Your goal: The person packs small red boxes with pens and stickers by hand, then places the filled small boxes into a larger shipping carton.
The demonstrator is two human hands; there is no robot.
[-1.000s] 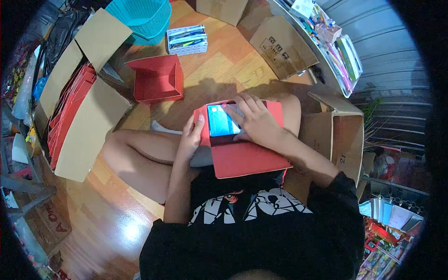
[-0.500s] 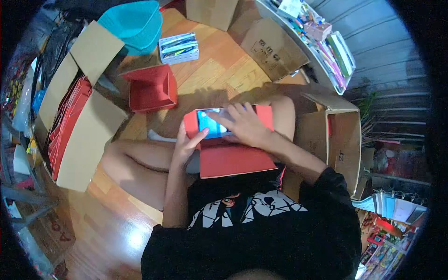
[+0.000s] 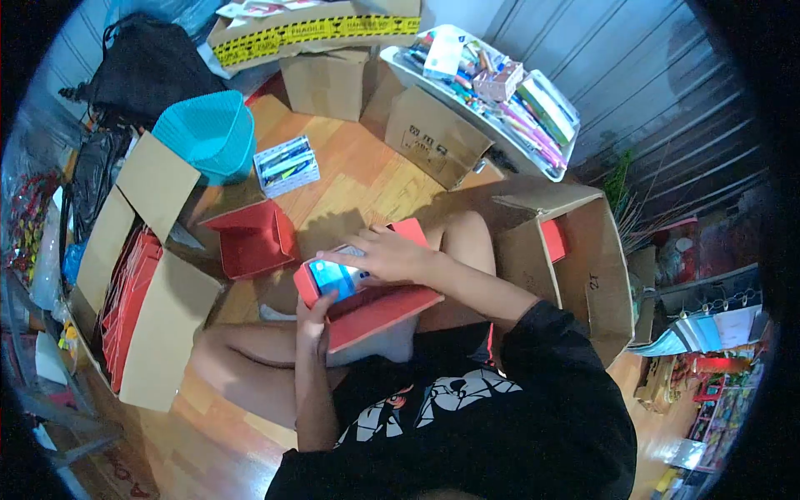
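Note:
A red cardboard box with its lid flap hanging toward me is tilted over my lap. Inside its left end lies a blue-and-white packet. My left hand grips the box's near left corner, its thumb against the packet. Across the top of the box stretches my right hand, its fingers spread over the packet's upper part and the far rim. A pale item shows under those fingers, too covered to name. Another red box stands open on the floor ahead.
At left, a carton holds several flat red boxes. A carton with something red inside stands at right. Ahead are teal baskets, a small basket of pens and a white tray of stationery.
The red box has tilted, its left end lower, and shifted left in view with both hands. My right hand's fingers have moved further across the packet. The camera view has shifted too.

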